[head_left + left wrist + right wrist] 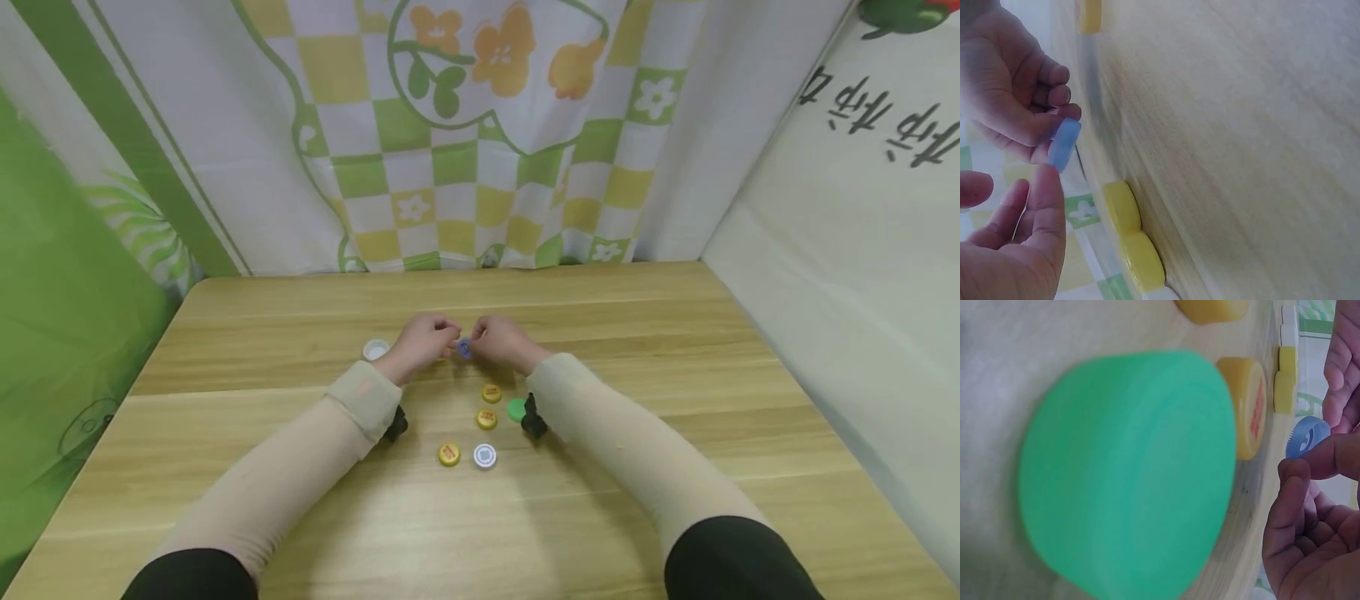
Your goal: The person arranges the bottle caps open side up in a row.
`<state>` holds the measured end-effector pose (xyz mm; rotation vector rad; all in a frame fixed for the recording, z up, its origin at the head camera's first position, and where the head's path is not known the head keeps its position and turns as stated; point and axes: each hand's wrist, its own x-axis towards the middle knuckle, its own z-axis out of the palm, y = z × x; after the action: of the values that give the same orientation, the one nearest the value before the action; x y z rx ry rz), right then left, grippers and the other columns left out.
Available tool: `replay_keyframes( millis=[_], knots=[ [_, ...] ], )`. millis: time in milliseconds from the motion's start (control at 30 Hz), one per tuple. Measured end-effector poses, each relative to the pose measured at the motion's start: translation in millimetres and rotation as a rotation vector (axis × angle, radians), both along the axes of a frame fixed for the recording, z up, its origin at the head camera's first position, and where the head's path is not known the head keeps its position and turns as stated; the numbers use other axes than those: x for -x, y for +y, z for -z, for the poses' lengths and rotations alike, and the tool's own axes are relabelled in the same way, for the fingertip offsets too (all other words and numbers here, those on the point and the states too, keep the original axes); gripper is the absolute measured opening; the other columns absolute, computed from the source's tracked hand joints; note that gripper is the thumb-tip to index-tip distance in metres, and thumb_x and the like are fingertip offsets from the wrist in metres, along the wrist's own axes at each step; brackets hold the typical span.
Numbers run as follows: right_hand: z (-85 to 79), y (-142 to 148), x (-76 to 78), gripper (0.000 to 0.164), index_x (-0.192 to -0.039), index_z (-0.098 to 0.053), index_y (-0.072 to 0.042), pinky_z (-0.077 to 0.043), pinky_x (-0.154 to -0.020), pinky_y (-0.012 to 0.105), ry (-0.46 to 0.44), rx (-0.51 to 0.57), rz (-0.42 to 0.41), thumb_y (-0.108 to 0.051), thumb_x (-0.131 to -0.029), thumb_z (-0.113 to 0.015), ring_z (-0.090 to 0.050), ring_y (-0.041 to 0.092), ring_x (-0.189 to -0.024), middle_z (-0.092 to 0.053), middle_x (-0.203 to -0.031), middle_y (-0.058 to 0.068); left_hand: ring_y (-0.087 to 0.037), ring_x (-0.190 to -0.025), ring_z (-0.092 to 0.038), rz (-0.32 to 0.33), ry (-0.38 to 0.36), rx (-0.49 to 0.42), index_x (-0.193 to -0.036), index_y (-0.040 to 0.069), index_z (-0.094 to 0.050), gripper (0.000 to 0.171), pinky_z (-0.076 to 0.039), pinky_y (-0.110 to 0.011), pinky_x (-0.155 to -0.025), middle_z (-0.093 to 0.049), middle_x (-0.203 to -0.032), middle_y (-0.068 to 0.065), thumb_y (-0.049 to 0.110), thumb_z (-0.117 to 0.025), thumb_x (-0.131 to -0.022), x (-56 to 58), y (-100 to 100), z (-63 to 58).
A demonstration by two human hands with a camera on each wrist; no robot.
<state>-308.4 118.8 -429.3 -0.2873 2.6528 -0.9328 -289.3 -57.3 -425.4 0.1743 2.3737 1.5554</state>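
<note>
Thumb and forefinger of my right hand [504,343] pinch a small blue bottle cap [1307,437] by its edge, its hollow ribbed side showing in the right wrist view. My left hand [1019,250] faces it from the other side, fingers extended and thumb held apart, one fingertip right at the rim of the blue cap [1064,144]. Both hands are close over the table. Below my left hand, two yellow caps [1121,207] sit side by side with the edge of a white cap [1161,294] beyond them; in the head view that hand mostly hides the yellow pair.
Nearer on the wooden table [615,517] lie several yellow caps [487,418], a white cap [485,457] with a printed top, and a green cap [516,409] beside my right wrist. A white cap [376,350] is left of my left hand. A patterned curtain [480,183] hangs behind.
</note>
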Motion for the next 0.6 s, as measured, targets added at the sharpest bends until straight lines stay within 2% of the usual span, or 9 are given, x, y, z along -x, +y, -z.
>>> replay_keyframes(
  millis=[233, 500, 600],
  knots=[
    [-1.3, 0.8, -0.2, 0.010, -0.096, -0.064, -0.005, -0.045, -0.065, 0.025, -0.017, -0.009, 0.012, -0.015, -0.095, -0.064, -0.055, 0.017, -0.077, -0.062, -0.084, 0.004, -0.029, -0.098, -0.061, 0.064, -0.004, 0.023, -0.128, -0.011, -0.062, 0.036, -0.055, -0.040, -0.090, -0.065, -0.111, -0.018, 0.014, -0.049, -0.106, -1.1, -1.1, -2.2],
    [1.7, -1.7, 1.7, 0.009, -0.100, -0.063, -0.004, -0.047, -0.062, 0.023, -0.067, 0.039, 0.029, -0.012, -0.098, -0.061, -0.056, 0.014, -0.071, -0.064, -0.079, 0.004, -0.034, -0.121, -0.055, 0.072, -0.093, -0.054, -0.139, -0.011, -0.051, 0.041, -0.050, -0.042, -0.104, -0.056, -0.135, -0.023, 0.016, -0.042, -0.109, 0.8, -4.5, -5.1],
    [3.0, -2.8, 2.5, 0.009, -0.099, -0.063, -0.003, -0.048, -0.061, 0.023, -0.068, 0.049, 0.024, -0.011, -0.098, -0.062, -0.057, 0.014, -0.070, -0.065, -0.079, 0.005, -0.033, -0.122, -0.054, 0.079, -0.112, -0.064, -0.140, -0.011, -0.049, 0.042, -0.049, -0.042, -0.105, -0.054, -0.137, -0.024, 0.016, -0.042, -0.109, 1.7, -5.8, -5.3]
  ],
)
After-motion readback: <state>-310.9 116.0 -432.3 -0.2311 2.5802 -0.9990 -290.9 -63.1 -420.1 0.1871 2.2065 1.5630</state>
